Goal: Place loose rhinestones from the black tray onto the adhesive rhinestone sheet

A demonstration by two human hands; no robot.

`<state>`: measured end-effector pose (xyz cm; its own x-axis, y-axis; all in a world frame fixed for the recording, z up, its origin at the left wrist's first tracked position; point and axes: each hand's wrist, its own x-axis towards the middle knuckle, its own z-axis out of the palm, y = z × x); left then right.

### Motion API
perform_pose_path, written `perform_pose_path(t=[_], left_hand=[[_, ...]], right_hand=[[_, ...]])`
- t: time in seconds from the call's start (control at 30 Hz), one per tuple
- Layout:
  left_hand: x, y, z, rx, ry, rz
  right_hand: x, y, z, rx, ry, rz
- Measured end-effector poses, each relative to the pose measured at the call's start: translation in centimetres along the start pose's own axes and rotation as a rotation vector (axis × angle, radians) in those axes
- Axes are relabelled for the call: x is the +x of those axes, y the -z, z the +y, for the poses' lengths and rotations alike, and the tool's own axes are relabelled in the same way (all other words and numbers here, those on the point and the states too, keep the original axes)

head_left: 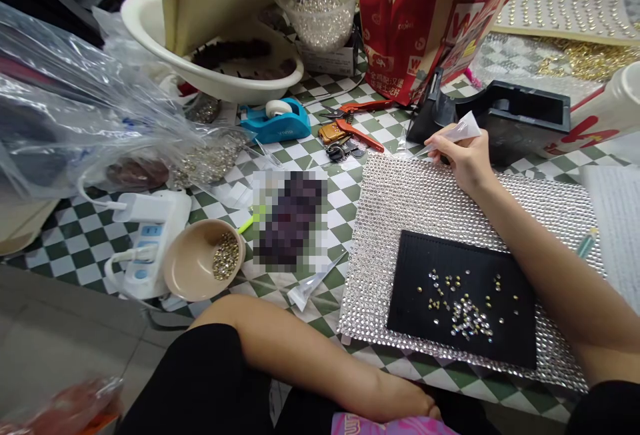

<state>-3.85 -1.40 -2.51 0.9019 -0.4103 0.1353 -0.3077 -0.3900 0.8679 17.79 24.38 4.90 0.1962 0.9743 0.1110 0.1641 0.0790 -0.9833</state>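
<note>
My right hand [464, 155] is closed around a translucent tapered tube [465, 127], holding it like a pen over the far edge of the rhinestone-covered sheet [380, 222]. The tube's thin tip points left. On the sheet lies a black ridged tray [415, 322] with loose clear and gold rhinestones [470, 320]. My left hand [417, 405] rests low in my lap by pink-purple fabric [390, 424]; its fingers are mostly hidden. A similar tapered tube [311, 286] lies on the checkered tablecloth left of the sheet.
A beige bowl [187, 262] of rhinestones stands beside a white power strip [165, 215]. Behind are a blue tape dispenser [285, 125], orange-handled pliers [360, 130], a black holder [530, 115] and a red paper bag [395, 35]. Paper [615, 222] lies at right.
</note>
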Motion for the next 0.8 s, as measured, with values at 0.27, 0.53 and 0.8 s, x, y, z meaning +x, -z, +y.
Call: perform_pose_path(t=[0.27,0.53,0.8], left_hand=[[-0.1,0.3,0.0,-0.011,0.02,-0.003],[0.1,0.0,-0.1,-0.043,0.03,-0.029],[-0.2,1.4,0.4,-0.061,0.019,-0.023]], right_hand=[[-0.3,0.2,-0.3,0.043,0.006,0.05],[-0.4,0.8,0.2,0.023,0.028,0.016],[-0.4,0.8,0.2,-0.042,0.018,-0.011]])
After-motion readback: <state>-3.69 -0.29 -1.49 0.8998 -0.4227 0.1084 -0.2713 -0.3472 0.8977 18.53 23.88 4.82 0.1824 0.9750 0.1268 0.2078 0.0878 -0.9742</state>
